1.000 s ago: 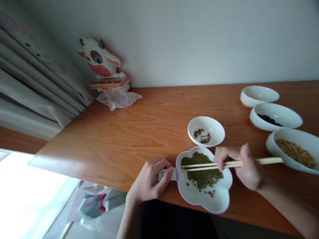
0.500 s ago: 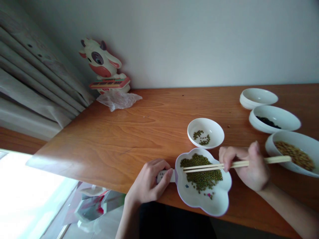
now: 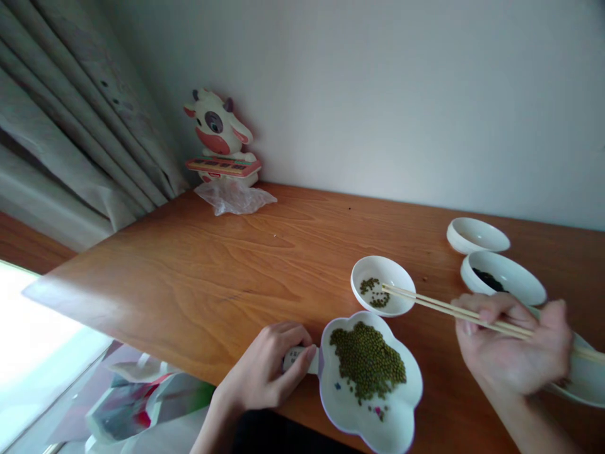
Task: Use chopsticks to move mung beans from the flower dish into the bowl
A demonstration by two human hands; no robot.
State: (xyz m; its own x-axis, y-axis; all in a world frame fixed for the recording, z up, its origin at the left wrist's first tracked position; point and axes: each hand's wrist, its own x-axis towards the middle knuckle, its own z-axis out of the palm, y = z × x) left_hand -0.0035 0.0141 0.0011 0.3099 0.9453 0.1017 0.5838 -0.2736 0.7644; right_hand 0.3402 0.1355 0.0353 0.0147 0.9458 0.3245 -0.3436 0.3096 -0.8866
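My left hand (image 3: 271, 366) is closed around the short handle of a white flower-shaped dish (image 3: 397, 416) with a purple rim. A heap of green mung beans (image 3: 368, 356) lies in that dish. In my right hand (image 3: 515, 340) is a pair of wooden chopsticks (image 3: 439, 305). Their tips are together inside a small white bowl (image 3: 404, 284), close to a few mung beans (image 3: 379, 299) at its bottom. Whether a bean is pinched between the tips is too small to tell. The small bowl stands just behind the dish.
At the right stand an outer white bowl (image 3: 477, 234), a bowl with dark contents (image 3: 524, 277), and a bowl (image 3: 586, 384) partly hidden by my right hand. A cow toy with a keyboard (image 3: 222, 139) and a clear plastic bag (image 3: 234, 197) sit at the back left.
The chopsticks have moved from the beans in the flower-shaped dish to the small bowl, with my right hand shifting right. My left hand keeps hold of the handle. The view has tilted.
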